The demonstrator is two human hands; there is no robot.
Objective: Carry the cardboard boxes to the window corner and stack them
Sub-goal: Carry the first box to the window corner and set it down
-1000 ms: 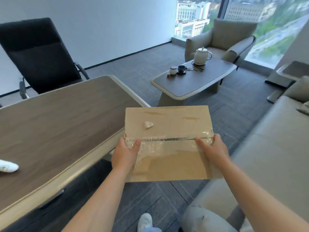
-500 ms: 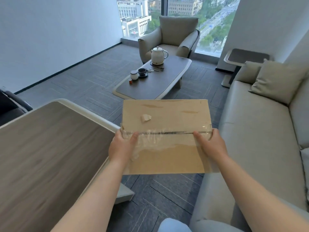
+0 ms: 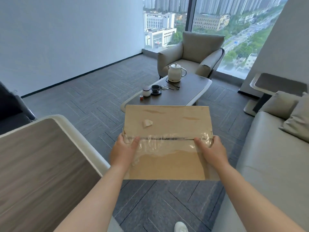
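Grey carpet (image 3: 93,104) lies beneath a flat cardboard box (image 3: 167,124), long axis left to right, level, with left hand (image 3: 122,152) and right hand (image 3: 211,152) clamped on its sides.

A person's left hand (image 3: 122,152) and right hand (image 3: 211,152) hold a flat cardboard box (image 3: 167,124) by its two sides, with the thumbs resting on the clear tape (image 3: 167,142) across its top. A wooden desk (image 3: 41,156) stands to the left and a grey sofa (image 3: 267,164) to the right. Ahead, a low coffee table (image 3: 184,97) carries a white kettle (image 3: 175,73) and a dark cup (image 3: 155,88), with an armchair (image 3: 200,47) by the window (image 3: 234,22) beyond.
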